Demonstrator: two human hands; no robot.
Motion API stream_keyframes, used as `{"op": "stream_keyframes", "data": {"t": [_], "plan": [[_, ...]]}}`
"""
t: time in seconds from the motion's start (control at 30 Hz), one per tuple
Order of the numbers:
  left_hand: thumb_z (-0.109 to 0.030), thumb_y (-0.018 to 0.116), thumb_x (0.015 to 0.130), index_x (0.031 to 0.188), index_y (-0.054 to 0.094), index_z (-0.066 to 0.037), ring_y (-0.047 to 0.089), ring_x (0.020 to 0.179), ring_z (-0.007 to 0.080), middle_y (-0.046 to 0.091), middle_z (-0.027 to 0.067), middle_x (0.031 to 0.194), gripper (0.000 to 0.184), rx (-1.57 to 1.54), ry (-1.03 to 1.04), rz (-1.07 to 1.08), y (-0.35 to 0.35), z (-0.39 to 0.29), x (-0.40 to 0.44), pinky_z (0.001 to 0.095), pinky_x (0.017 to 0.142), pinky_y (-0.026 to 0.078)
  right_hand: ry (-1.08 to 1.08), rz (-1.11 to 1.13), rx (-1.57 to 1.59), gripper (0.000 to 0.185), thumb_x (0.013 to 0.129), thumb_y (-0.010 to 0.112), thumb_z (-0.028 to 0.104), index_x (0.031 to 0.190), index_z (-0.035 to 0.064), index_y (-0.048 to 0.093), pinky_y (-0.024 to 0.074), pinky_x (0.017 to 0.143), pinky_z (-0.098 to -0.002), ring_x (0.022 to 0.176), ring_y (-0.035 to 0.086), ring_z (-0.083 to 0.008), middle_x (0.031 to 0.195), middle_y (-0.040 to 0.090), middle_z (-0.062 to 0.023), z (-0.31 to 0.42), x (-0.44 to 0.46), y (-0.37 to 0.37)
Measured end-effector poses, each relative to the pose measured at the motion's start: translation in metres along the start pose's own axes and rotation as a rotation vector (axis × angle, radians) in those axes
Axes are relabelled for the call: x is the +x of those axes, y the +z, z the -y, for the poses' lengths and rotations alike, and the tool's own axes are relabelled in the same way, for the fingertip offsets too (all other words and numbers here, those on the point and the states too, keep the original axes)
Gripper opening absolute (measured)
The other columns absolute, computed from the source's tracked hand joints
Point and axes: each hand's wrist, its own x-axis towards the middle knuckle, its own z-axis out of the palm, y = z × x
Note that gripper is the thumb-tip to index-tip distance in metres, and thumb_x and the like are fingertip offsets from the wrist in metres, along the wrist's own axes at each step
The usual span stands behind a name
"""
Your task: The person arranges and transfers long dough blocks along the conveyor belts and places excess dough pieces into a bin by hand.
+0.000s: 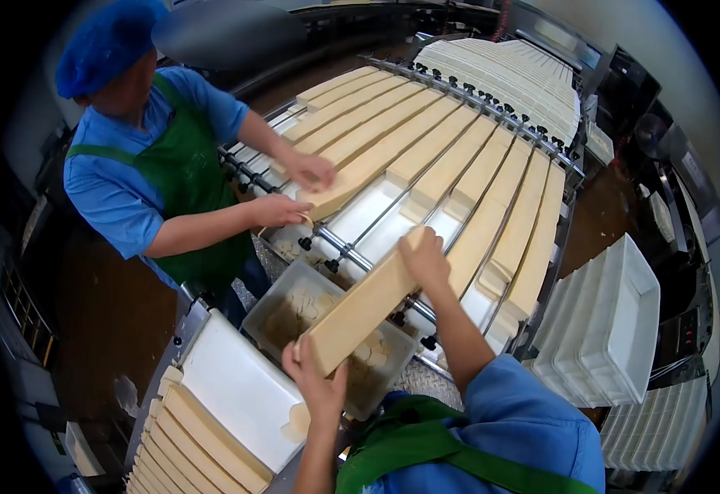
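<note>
A long pale yellow block [364, 306], cheese-like in look, is held slanting between my two hands over a bin. My left hand [319, 385] grips its near, lower end, thumb apart from the fingers. Around the far, upper end my right hand [426, 262] is closed, close to the conveyor's front bar. Beneath the block, the grey bin [265, 317] contains pale scraps [306, 300], partly hidden by the block. Similar long blocks [475, 235] lie in rows on the slatted conveyor ahead, divided by thin metal rods.
Across the conveyor on the left, a co-worker in a green apron has both hands [310, 171] at a block's end. More blocks [203, 432] lie on a lower-left table [232, 362] with a scrap [296, 421]. Stacked white trays [624, 329] stand right; black knobs [430, 342] line the metal bar.
</note>
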Motion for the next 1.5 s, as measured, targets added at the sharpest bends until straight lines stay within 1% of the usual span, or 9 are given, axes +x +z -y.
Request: {"op": "stream_keyframes", "data": {"t": [0.1,0.2,0.43,0.8,1.03,1.1,1.33,1.43,1.5], "plan": [[-0.011,0.076,0.072,0.136,0.040,-0.007,0.042,0.120,0.0379,0.034,0.0195,0.133,0.074,-0.090,0.017,0.223,0.027,-0.022,0.022,0.0397,0.102,0.037,-0.073,0.142,-0.471,0.062,0.086,0.042,0.051,0.127,0.0047,0.050,0.0293,0.101,-0.0488,0.118,0.046,-0.0395,0.124,0.053,-0.0214,-0.039,0.066,-0.012],[-0.014,0.080,0.070,0.136,0.042,-0.008,0.043,0.119,0.0343,0.036,0.0176,0.132,0.076,-0.105,0.034,0.305,0.050,-0.029,0.029,0.0383,0.101,0.038,-0.152,0.105,-0.492,0.060,0.090,0.034,0.047,0.122,0.0011,0.054,0.0200,0.105,-0.0483,0.122,0.041,-0.0376,0.126,0.054,-0.0234,-0.058,0.114,-0.016],[-0.014,0.081,0.069,0.133,0.046,-0.008,0.043,0.116,0.0321,0.037,0.0168,0.126,0.073,-0.063,-0.007,0.297,0.083,-0.028,0.039,0.0370,0.100,0.037,-0.052,0.277,-0.435,0.062,0.092,0.031,0.046,0.122,-0.0042,0.050,0.0212,0.105,-0.0517,0.119,0.046,-0.0428,0.128,0.052,-0.0264,-0.077,0.163,-0.011],[-0.010,0.073,0.077,0.136,0.042,-0.007,0.042,0.117,0.0343,0.035,0.0193,0.130,0.067,-0.117,0.079,0.449,0.150,-0.035,0.075,0.0365,0.100,0.037,-0.260,-0.249,-0.433,0.050,0.079,0.055,0.026,0.121,-0.0008,0.051,0.0291,0.094,-0.0466,0.114,0.042,-0.0321,0.121,0.050,-0.0170,-0.082,0.140,-0.011],[-0.004,0.064,0.081,0.136,0.042,-0.007,0.042,0.123,0.0342,0.036,0.0193,0.136,0.059,-0.169,0.053,0.388,0.146,-0.023,0.071,0.0356,0.102,0.035,-0.923,0.067,0.278,0.034,0.077,0.059,0.013,0.109,0.0055,0.050,0.0320,0.091,-0.0450,0.108,0.048,-0.0322,0.110,0.053,-0.0131,-0.055,0.019,-0.005],[0.001,0.057,0.082,0.135,0.042,-0.008,0.041,0.126,0.0340,0.036,0.0186,0.138,0.056,-0.204,0.012,0.279,0.134,-0.017,0.063,0.0353,0.104,0.035,-1.092,0.128,0.161,0.025,0.077,0.060,0.014,0.101,0.0086,0.058,0.0326,0.090,-0.0451,0.111,0.048,-0.0307,0.118,0.054,-0.0137,-0.049,-0.005,-0.005],[-0.001,0.057,0.081,0.139,0.034,-0.006,0.036,0.126,0.0396,0.033,0.0235,0.136,0.063,-0.139,-0.121,0.085,0.078,0.013,0.016,0.0391,0.106,0.031,-1.127,0.103,-0.164,0.016,0.083,0.061,0.015,0.095,0.0121,0.071,0.0339,0.092,-0.0480,0.117,0.046,-0.0343,0.137,0.046,-0.0154,-0.048,-0.008,0.010],[-0.004,0.059,0.082,0.140,0.033,-0.007,0.034,0.127,0.0397,0.028,0.0234,0.138,0.064,-0.101,-0.225,0.046,0.054,0.034,-0.013,0.0393,0.105,0.033,-1.114,0.099,-0.153,0.025,0.071,0.066,0.008,0.095,0.0126,0.071,0.0328,0.096,-0.0477,0.121,0.045,-0.0347,0.140,0.044,-0.0160,-0.051,-0.006,0.018],[-0.002,0.058,0.084,0.137,0.036,-0.006,0.048,0.113,0.0303,0.036,0.0179,0.130,0.058,-0.115,-0.296,0.009,0.043,0.049,-0.034,0.0334,0.088,0.046,-1.154,0.003,-0.139,0.022,0.068,0.069,0.007,0.089,0.0137,0.069,0.0332,0.094,-0.0468,0.121,0.046,-0.0334,0.139,0.045,-0.0155,-0.051,-0.008,0.024]]}}
